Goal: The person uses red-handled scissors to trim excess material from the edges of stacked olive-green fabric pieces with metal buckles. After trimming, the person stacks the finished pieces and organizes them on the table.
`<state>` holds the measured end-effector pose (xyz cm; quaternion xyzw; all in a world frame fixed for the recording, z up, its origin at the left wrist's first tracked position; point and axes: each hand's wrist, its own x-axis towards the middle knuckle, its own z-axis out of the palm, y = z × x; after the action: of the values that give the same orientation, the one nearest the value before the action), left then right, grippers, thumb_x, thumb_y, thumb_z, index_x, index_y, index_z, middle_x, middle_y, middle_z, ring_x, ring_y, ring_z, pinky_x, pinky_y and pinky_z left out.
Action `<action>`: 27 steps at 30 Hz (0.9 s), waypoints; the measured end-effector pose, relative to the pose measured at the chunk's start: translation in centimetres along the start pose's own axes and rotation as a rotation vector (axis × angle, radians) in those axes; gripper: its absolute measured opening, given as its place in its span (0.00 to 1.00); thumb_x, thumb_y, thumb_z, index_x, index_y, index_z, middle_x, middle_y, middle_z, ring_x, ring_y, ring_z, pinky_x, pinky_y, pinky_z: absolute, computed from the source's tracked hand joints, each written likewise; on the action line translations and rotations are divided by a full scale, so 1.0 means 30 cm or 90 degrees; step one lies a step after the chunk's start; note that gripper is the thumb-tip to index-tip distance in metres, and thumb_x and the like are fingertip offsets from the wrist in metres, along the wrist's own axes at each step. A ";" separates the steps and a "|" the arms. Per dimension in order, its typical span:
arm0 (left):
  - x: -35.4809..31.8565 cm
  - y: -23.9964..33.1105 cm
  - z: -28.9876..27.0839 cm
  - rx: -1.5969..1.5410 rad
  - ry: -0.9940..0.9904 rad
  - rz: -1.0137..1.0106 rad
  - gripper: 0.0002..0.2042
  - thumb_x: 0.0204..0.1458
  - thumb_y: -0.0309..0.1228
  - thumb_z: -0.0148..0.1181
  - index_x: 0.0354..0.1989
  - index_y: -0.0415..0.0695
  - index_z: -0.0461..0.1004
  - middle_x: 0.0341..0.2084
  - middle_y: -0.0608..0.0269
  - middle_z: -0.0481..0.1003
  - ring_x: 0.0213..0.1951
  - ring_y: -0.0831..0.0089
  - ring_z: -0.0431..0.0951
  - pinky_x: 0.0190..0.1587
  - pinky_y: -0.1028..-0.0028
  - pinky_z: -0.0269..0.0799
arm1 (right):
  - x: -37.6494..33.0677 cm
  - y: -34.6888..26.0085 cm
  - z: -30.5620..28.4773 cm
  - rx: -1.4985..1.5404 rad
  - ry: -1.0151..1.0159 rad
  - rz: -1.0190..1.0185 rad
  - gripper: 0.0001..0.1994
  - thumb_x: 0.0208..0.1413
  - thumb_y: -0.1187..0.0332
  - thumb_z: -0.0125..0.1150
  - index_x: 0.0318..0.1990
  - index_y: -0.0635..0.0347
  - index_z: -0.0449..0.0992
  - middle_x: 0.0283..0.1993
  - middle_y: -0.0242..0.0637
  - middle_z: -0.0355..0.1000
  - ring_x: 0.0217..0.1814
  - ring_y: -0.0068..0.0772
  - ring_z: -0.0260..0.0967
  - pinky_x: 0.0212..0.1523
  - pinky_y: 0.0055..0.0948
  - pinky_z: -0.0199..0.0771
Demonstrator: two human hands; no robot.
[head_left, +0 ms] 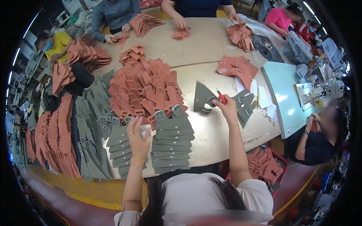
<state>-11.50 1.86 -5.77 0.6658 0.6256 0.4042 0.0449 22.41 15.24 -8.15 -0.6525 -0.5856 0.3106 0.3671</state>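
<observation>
Our right hand (226, 107) pinches red snips (221, 97) at a light, floppy olive strap (202, 97), best held by its buckle end near the table's (211, 52) middle, while our left hand (137, 137) hovers open.

Large beige worktable (211, 128) seen, seam running across middle. Heap of rust-brown buckled straps (145, 88) piled at centre. Rows of olive-green buckled straps (171, 145) laid overlapped at near edge, more olive pieces (96, 109) spread to left. Smaller rust-brown stacks (238, 67) (240, 35) placed toward far right. White paper slips (264, 100) scattered by right edge.
</observation>
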 end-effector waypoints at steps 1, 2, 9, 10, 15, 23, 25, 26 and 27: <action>0.034 0.046 0.011 -0.025 -0.008 0.017 0.26 0.48 0.32 0.63 0.56 0.40 0.66 0.57 0.48 0.62 0.61 0.49 0.59 0.63 0.56 0.52 | -0.018 -0.050 -0.028 -0.004 -0.026 0.009 0.16 0.41 0.62 0.72 0.32 0.65 0.76 0.22 0.36 0.72 0.25 0.20 0.66 0.29 0.23 0.67; 0.065 0.097 0.020 -0.061 -0.012 0.037 0.27 0.46 0.33 0.65 0.56 0.40 0.66 0.58 0.48 0.61 0.61 0.48 0.58 0.63 0.55 0.52 | -0.040 -0.100 -0.047 0.029 -0.065 -0.060 0.13 0.40 0.68 0.72 0.31 0.65 0.76 0.24 0.36 0.73 0.25 0.23 0.67 0.30 0.23 0.67; 0.213 0.358 0.036 0.036 -0.301 0.076 0.22 0.45 0.36 0.67 0.49 0.42 0.73 0.44 0.54 0.73 0.48 0.62 0.72 0.51 0.66 0.65 | -0.131 -0.346 -0.099 0.021 -0.342 -0.294 0.12 0.38 0.75 0.72 0.32 0.65 0.75 0.27 0.33 0.72 0.26 0.20 0.64 0.28 0.22 0.67; 0.219 0.368 0.043 -0.024 -0.415 0.027 0.19 0.46 0.36 0.66 0.46 0.41 0.75 0.39 0.55 0.76 0.43 0.65 0.76 0.46 0.69 0.69 | -0.137 -0.353 -0.100 0.070 -0.377 -0.269 0.12 0.38 0.77 0.71 0.31 0.64 0.75 0.28 0.31 0.72 0.28 0.19 0.64 0.30 0.21 0.67; 0.198 0.322 0.051 -0.378 -0.362 -0.207 0.13 0.51 0.35 0.64 0.30 0.34 0.77 0.16 0.62 0.72 0.20 0.82 0.70 0.24 0.77 0.65 | -0.158 -0.330 -0.057 0.226 -0.224 -0.195 0.18 0.46 0.70 0.70 0.45 0.62 0.72 0.32 0.27 0.70 0.33 0.16 0.64 0.34 0.18 0.67; 0.169 0.283 0.022 -0.694 -0.214 -0.389 0.12 0.52 0.34 0.64 0.33 0.35 0.78 0.23 0.70 0.74 0.25 0.85 0.70 0.30 0.84 0.67 | -0.273 -0.341 -0.034 0.238 -0.121 -0.233 0.17 0.49 0.69 0.69 0.44 0.65 0.72 0.36 0.35 0.72 0.35 0.19 0.69 0.37 0.19 0.71; 0.168 0.294 0.012 -0.690 -0.201 -0.404 0.12 0.52 0.33 0.64 0.34 0.35 0.77 0.24 0.69 0.74 0.26 0.86 0.70 0.30 0.84 0.67 | -0.292 -0.350 -0.008 0.266 -0.055 -0.214 0.15 0.44 0.70 0.73 0.38 0.67 0.76 0.32 0.36 0.75 0.32 0.19 0.71 0.35 0.19 0.72; 0.168 0.300 0.009 -0.695 -0.196 -0.405 0.12 0.52 0.33 0.64 0.35 0.35 0.77 0.24 0.69 0.74 0.26 0.86 0.70 0.30 0.84 0.67 | -0.298 -0.352 0.002 0.269 -0.043 -0.205 0.15 0.44 0.70 0.73 0.38 0.67 0.76 0.31 0.36 0.75 0.32 0.19 0.71 0.35 0.19 0.72; 0.166 0.304 0.006 -0.679 -0.189 -0.399 0.12 0.52 0.33 0.64 0.35 0.34 0.77 0.24 0.69 0.74 0.26 0.86 0.70 0.30 0.84 0.67 | -0.304 -0.354 0.010 0.272 -0.030 -0.195 0.15 0.44 0.70 0.73 0.37 0.67 0.77 0.31 0.36 0.75 0.31 0.19 0.71 0.35 0.19 0.72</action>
<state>-4.67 4.33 1.68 0.3862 0.4904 0.5313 0.5728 15.37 6.68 0.41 -0.4561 -0.6072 0.3832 0.5257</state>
